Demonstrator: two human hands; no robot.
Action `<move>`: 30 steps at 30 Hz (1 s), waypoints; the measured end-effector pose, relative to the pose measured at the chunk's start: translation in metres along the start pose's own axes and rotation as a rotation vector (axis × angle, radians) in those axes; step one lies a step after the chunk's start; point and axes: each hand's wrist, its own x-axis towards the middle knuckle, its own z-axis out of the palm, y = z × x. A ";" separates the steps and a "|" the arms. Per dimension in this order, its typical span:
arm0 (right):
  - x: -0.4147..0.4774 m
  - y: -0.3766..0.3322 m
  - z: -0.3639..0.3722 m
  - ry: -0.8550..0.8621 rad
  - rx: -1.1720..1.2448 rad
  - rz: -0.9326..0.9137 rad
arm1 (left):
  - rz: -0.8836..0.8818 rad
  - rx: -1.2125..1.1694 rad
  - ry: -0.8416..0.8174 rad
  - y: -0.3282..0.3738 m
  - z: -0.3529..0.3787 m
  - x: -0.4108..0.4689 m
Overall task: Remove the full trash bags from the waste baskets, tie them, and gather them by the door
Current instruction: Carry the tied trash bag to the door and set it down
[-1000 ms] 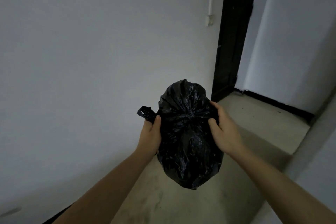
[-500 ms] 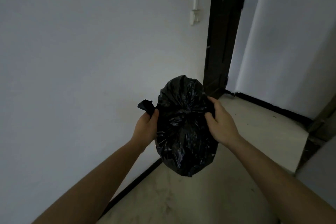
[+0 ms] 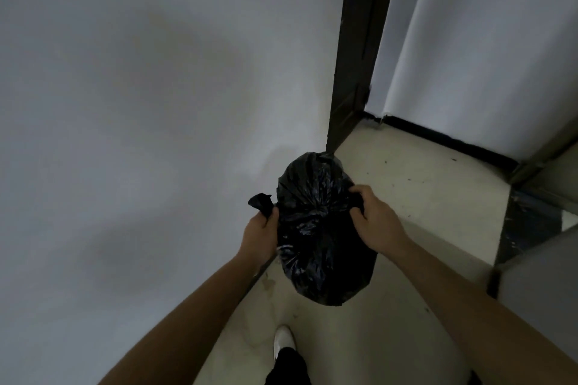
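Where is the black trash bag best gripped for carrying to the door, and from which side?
Probably at the gathered neck of the black trash bag, coming from above. The plastic puckers to a centre there, and loose tails stick out each side: the left hand pinches one, the right hand holds the other. The bulging body below hangs free and offers no firm hold.

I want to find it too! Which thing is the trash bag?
Look below the dark door frame, above the pale floor. Between the left hand and right hand hangs the black trash bag, the only shiny, crinkly thing.
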 end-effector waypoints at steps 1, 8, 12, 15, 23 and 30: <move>0.018 0.005 0.010 -0.025 -0.009 0.039 | -0.042 -0.016 -0.022 -0.007 0.000 0.022; 0.105 0.061 0.099 -0.180 -0.001 0.302 | -0.320 -0.029 -0.098 -0.062 0.022 0.156; 0.130 0.119 0.166 -0.267 0.031 0.412 | -0.460 -0.035 -0.118 -0.123 0.056 0.214; 0.148 0.171 0.226 -0.357 0.071 0.493 | -0.555 -0.039 -0.087 -0.182 0.085 0.252; 0.189 0.310 0.420 -0.562 0.091 0.568 | -0.763 -0.095 0.022 -0.390 0.151 0.348; 0.243 0.379 0.512 -0.522 0.130 0.611 | -0.699 -0.193 0.073 -0.465 0.191 0.443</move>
